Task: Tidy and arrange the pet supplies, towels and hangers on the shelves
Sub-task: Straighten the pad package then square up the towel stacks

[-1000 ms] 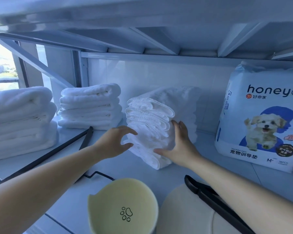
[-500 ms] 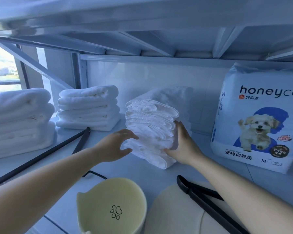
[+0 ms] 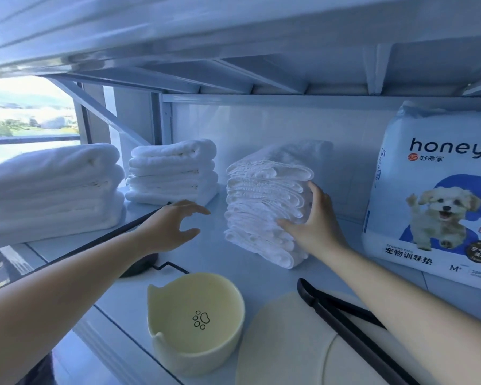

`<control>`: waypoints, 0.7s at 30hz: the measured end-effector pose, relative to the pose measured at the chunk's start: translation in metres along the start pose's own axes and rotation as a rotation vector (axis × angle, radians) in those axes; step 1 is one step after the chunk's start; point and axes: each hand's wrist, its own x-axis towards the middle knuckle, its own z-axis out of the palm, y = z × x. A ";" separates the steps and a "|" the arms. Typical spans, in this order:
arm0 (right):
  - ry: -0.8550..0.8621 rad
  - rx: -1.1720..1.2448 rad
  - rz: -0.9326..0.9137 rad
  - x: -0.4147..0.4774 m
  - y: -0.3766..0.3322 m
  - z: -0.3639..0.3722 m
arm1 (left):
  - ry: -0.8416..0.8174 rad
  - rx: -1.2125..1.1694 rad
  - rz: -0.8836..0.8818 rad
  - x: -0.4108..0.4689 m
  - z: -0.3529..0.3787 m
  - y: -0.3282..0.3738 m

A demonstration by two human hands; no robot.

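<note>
A stack of white folded pads (image 3: 264, 209) stands in the middle of the white shelf (image 3: 228, 268). My right hand (image 3: 314, 223) presses flat against the stack's right side, fingers straight. My left hand (image 3: 172, 229) hovers just left of the stack, fingers spread, touching nothing. Two piles of folded white towels lie to the left: a big one (image 3: 50, 190) and a smaller one (image 3: 172, 170). A black hanger (image 3: 139, 226) lies under my left arm. Another black hanger (image 3: 345, 323) rests across a round cream mat (image 3: 283, 343).
A bag of pet training pads (image 3: 433, 195) stands at the right. A cream pet bowl (image 3: 195, 320) with a paw print sits near the front edge. The shelf above (image 3: 233, 37) hangs low overhead. A window (image 3: 25, 120) is at the left.
My left hand has let go of the pad stack and drawn back to the left. My right hand stays pressed on the stack's right side. The view has shifted slightly.
</note>
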 end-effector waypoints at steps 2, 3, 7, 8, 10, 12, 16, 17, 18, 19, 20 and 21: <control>0.029 -0.037 -0.088 -0.012 -0.011 0.003 | 0.014 -0.009 0.011 -0.006 -0.003 0.002; 0.029 -0.045 -0.137 -0.017 -0.016 0.005 | 0.021 -0.008 0.014 -0.009 -0.005 0.005; -0.075 -0.055 -0.284 -0.027 -0.040 0.019 | 0.072 -0.005 0.037 -0.016 -0.015 0.014; -0.102 -0.049 -0.287 -0.026 -0.045 0.024 | 0.084 -0.011 0.040 -0.017 -0.018 0.013; -0.148 -0.007 -0.269 -0.024 -0.056 0.034 | 0.104 -0.020 0.037 -0.024 -0.026 0.007; -0.178 0.040 -0.238 -0.021 -0.066 0.046 | 0.113 -0.005 0.016 -0.032 -0.035 -0.007; -0.224 0.024 -0.254 -0.010 -0.085 0.074 | 0.124 0.123 -0.032 -0.054 -0.064 -0.043; -0.245 0.018 -0.255 -0.007 -0.090 0.083 | 0.132 0.157 -0.035 -0.059 -0.074 -0.051; -0.267 0.015 -0.256 -0.004 -0.095 0.093 | 0.145 0.189 -0.034 -0.065 -0.084 -0.062; -0.289 0.010 -0.258 0.000 -0.102 0.103 | 0.159 0.220 -0.038 -0.070 -0.093 -0.074; -0.309 0.006 -0.265 0.004 -0.109 0.114 | 0.177 0.250 -0.052 -0.075 -0.102 -0.085; -0.325 0.004 -0.275 0.009 -0.118 0.126 | 0.197 0.283 -0.066 -0.080 -0.110 -0.098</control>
